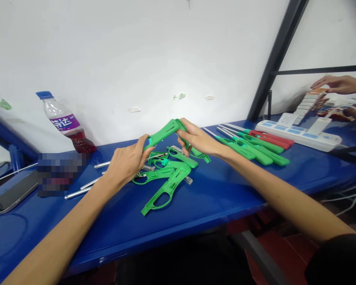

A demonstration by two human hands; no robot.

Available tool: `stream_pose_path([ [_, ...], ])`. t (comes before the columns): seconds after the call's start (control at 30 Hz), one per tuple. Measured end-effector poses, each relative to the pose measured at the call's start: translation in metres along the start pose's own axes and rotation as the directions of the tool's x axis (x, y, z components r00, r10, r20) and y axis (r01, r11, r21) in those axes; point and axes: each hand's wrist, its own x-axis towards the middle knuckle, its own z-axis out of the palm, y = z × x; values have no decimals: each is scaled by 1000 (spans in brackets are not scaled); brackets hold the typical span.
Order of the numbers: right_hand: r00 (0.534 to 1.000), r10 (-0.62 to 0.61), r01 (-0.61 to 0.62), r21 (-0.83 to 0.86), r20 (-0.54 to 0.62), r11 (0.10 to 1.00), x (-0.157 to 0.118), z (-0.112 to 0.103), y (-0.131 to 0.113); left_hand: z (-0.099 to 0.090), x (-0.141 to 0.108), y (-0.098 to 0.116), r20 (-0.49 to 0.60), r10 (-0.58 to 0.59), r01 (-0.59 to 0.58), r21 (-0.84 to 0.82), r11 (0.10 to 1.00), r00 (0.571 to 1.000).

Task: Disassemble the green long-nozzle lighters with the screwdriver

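Both hands are up at work, above the blue table (213, 198), near the wall! The left hand (129, 160) has its thumb and fingers clamped on the near end of a green casing (164, 132), which slants up in mid-air. And the right hand (197, 136) meets it at the raised end, fingers curled firmly around green plastic (182, 138); whether that's the same piece or a second one, I can't tell.

Right below, a jumble of loose green parts, one half-shell (172, 183) lying nearest the table's edge, its ring-shaped opening showing. Silver rods (77, 193) poke out beside the left forearm. Over to the right, green lighters (262, 156) with long metal stems lie side by side, red ones (269, 138) just behind, near a white power strip (299, 135). A bottle (67, 120) with a purple label stands at left. Far right, a co-worker's hand (339, 85) touches a stack of pale blocks (307, 105).
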Motion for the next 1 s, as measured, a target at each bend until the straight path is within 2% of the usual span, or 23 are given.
stream_pose_path([
  [0.33,991,-88,62,-236,-103,970,-1,5,2,-1,1,7,67,20,-28,132,991,998],
  [0.67,963,-137,62,-305,-232,950,-1,18,6,0,1,13,86,-24,10,161,987,996],
  [1.0,922,-147,36,-298,-359,954,-1,33,13,6,-1,25,92,-63,55,95,994,994],
])
